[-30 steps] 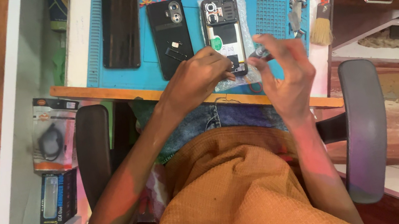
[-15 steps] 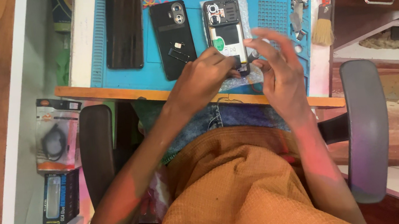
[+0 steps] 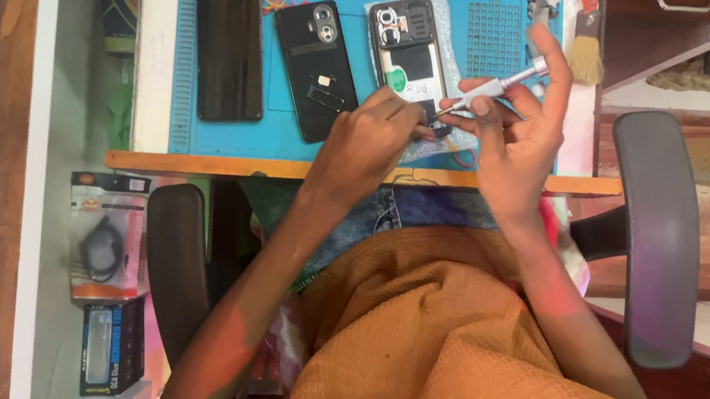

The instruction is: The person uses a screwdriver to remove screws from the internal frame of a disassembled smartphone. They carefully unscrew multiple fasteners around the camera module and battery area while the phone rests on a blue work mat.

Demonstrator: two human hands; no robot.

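Left hand (image 3: 364,137) covers the near end of the opened phone (image 3: 406,51) on the blue mat (image 3: 496,42), fingers pinched there; what they pinch is hidden. Right hand (image 3: 511,143) grips a silver screwdriver (image 3: 498,86), tip at the phone. Two packages, orange (image 3: 104,246) and blue (image 3: 110,349), on the shelf, far left.

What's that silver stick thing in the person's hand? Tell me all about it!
It is a slim silver screwdriver, metal by its look, with a thin dark tip. It lies nearly level above the blue mat. The right hand pinches it in its fingers, and the tip points toward the left hand at the opened phone.
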